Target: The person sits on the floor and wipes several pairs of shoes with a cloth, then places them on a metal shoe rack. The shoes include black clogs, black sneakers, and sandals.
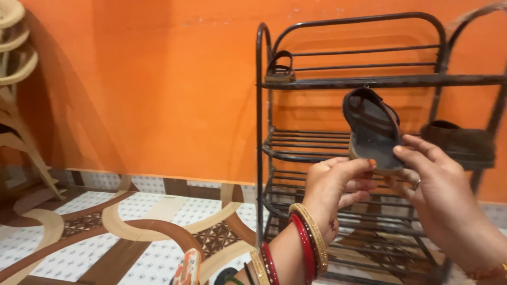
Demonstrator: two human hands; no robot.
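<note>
A dark sandal (373,126) with a worn grey footbed is held upright in front of a black metal shoe rack (260,132). My left hand (335,187), with red and gold bangles on the wrist, pinches its heel end from the left. From the right my right hand (435,184) grips the same heel end, thumb on the footbed. The sandal hangs level with the rack's second shelf.
Another sandal (280,68) stands on the rack's top shelf at the left. A dark shoe (460,142) lies on the second shelf at the right. Stacked beige plastic chairs (18,100) stand at the far left against the orange wall. The floor is patterned tile (105,232).
</note>
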